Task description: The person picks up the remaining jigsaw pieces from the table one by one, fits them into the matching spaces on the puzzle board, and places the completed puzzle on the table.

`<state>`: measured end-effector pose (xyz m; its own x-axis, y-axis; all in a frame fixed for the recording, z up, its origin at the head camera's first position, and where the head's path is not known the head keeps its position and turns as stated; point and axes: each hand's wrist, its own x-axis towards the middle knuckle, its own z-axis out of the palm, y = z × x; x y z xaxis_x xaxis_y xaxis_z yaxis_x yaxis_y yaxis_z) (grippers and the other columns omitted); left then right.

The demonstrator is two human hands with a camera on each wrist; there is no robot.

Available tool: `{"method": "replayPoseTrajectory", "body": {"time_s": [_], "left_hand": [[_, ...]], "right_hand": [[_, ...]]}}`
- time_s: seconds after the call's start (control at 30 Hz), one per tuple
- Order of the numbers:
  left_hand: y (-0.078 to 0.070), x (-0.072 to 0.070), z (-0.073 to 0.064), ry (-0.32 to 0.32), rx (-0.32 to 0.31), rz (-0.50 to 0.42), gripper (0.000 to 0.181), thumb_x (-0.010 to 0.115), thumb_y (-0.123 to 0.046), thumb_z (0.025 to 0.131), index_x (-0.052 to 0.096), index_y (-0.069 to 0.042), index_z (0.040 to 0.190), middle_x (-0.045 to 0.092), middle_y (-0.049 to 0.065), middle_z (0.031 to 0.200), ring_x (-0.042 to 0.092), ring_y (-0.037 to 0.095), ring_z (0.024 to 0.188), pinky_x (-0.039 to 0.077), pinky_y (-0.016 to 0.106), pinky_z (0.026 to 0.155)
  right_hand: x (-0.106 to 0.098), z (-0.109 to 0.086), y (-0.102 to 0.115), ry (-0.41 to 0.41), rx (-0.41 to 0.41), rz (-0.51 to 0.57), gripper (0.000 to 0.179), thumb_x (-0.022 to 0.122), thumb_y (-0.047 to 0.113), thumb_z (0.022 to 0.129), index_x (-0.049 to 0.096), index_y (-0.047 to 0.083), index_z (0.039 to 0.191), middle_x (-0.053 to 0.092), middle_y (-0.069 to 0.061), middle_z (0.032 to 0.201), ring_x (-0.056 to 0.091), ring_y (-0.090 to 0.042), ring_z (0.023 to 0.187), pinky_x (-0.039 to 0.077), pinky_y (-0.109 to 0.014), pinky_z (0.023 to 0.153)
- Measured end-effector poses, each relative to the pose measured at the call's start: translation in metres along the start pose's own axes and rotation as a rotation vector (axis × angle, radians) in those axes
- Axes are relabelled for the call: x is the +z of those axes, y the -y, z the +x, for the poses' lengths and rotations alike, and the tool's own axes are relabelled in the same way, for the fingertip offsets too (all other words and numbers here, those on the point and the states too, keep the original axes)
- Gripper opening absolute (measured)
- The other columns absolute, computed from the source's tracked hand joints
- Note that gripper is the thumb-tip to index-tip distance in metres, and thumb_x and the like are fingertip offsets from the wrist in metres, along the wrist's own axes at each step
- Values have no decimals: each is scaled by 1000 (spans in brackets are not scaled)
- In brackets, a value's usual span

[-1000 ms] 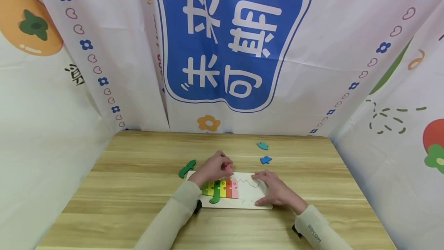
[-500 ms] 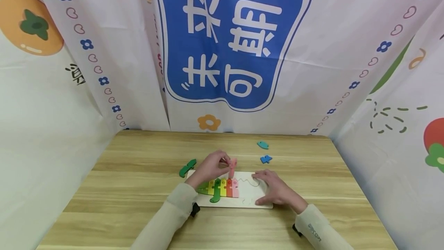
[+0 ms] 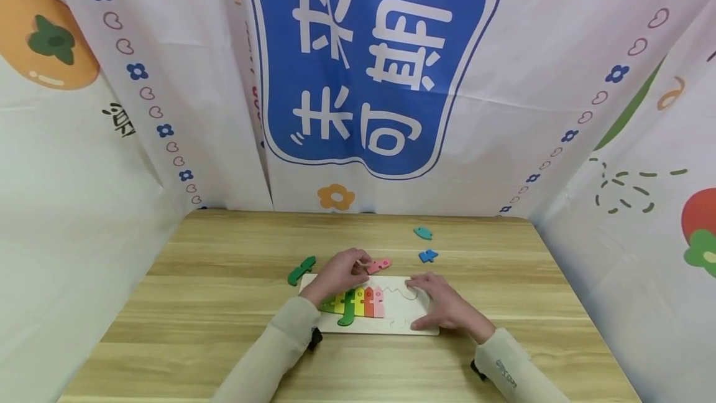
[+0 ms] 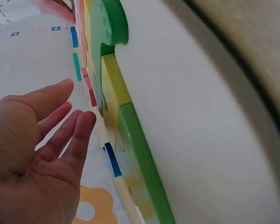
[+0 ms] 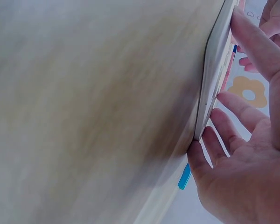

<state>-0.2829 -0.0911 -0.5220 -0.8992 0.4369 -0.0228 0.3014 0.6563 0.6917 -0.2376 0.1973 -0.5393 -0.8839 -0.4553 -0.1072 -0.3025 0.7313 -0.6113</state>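
While the right hand [image 3: 447, 306] rests spread across the right end of the pale, rectangular wooden puzzle board [image 3: 414, 303], thumb toward the near edge and fingertips at the far edge, the left hand [image 3: 339, 273] lies beside the loose pink wooden piece with notched edges [image 3: 380, 265]. Its fingers are relaxed and appear to grasp nothing; we cannot confirm contact. That piece lies on the wood-grain table [image 3: 224, 266], just beyond the board's far edge. To fit it well, we judge it best to lift it by its sides, rotate it until tab and notch agree, then lower it level, while the right hand prevents sliding. For a holder, we have only the board. It carries a row of fitted wooden strips, including dark green [image 3: 348, 311], yellow [image 3: 360, 308], orange-red [image 3: 369, 305] and pink [image 3: 379, 310]; right of these, we see a wavy contour line.
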Motion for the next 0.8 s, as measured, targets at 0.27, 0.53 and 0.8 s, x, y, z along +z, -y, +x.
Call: {"method": "replayPoseTrajectory", "body": {"time_s": [0.27,0.53,0.8], "left_hand": [[5,0,-2,43,4,19,39,74,-15,97,66,-10,135,70,6,128,66,23,113,56,43,100],[19,-29,-46,68,41,136,60,81,-27,91,59,-13,145,59,9,147,54,33,137,46,54,113],[57,-52,-102,108,16,241,103,93,-48,72,46,-17,157,42,9,164,33,44,152,29,66,120]], "right_hand": [[2,0,-2,-3,-4,-4,90,96,38,72,56,12,149,45,-17,157,37,-44,146,32,-71,115],[3,0,0,-6,-22,0,89,96,37,72,57,11,148,47,-17,155,40,-44,144,34,-70,115],[1,1,3,-19,11,-40,91,98,36,69,58,13,147,50,-15,153,45,-41,140,39,-67,113]]}}
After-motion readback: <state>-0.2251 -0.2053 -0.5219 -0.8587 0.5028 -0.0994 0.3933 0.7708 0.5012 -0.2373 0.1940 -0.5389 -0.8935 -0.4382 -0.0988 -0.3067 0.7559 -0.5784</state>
